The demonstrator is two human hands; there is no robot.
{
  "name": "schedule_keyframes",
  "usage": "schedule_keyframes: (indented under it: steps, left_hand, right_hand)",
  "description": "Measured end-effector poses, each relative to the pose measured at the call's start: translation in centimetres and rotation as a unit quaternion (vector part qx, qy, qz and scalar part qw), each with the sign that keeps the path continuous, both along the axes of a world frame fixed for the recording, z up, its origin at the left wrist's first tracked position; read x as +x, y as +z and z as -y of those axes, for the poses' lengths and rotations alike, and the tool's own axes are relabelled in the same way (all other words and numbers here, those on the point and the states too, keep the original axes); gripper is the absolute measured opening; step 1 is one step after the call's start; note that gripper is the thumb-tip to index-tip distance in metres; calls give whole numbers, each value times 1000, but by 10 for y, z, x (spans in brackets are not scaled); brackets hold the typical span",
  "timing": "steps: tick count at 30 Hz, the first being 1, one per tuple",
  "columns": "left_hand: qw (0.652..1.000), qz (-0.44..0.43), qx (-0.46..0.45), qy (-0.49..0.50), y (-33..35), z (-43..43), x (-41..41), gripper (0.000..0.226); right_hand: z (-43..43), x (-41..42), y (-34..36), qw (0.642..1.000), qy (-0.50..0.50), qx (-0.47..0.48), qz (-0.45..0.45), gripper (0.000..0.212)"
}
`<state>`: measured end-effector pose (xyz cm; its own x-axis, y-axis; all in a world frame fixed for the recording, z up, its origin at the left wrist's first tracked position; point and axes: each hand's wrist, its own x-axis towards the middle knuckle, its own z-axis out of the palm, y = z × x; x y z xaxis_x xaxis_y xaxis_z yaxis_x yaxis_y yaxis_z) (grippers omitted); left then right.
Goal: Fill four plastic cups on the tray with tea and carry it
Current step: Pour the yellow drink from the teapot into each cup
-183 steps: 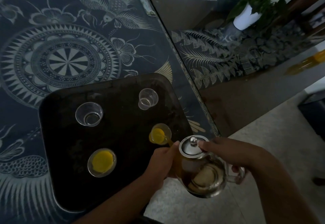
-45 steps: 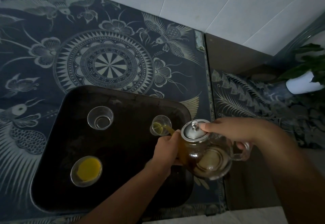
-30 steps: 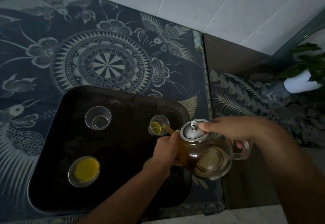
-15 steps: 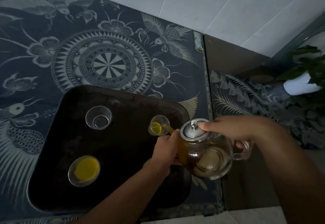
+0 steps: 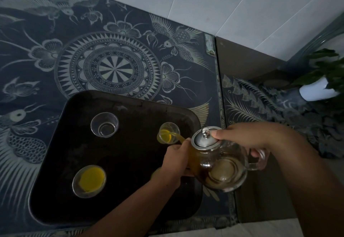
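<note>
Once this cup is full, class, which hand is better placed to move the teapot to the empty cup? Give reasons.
Probably right. The right hand grips the teapot by its handle, with a fingertip on the lid, so it steers the pour. The left hand only steadies the glass body.

Yellow tea (image 5: 166,136) past the left hand (image 5: 176,160), black tray (image 5: 121,162) under it, clear pot (image 5: 223,173), silver lid (image 5: 205,140), blue table (image 5: 186,91) with pale flowers (image 5: 170,76)
</note>
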<state>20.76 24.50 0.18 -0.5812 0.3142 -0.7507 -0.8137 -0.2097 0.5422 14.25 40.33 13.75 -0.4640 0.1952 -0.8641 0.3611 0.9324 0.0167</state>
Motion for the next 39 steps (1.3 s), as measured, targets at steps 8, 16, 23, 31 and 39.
schedule_keyframes:
  steps: [8, 16, 23, 31, 39]
  left_hand:
    - [1000, 2, 4, 0, -5, 0, 2, 39]
    - [1000, 2, 4, 9, -6, 3, 0, 35]
    - [1000, -7, 3, 18, -7, 2, -3, 31]
    - [1000, 2, -6, 5, -5, -2, -4, 34]
    - [1000, 9, 0, -10, -8, -4, -1, 38]
  right_hand:
    - [1, 3, 2, 1000, -4, 5, -5, 126]
    - [8, 2, 7, 1000, -3, 6, -12, 108]
    - [6, 1, 3, 999, -27, 4, -17, 112]
    - [3, 2, 4, 1000, -28, 4, -12, 106]
    - [0, 4, 4, 1000, 1, 3, -4, 103]
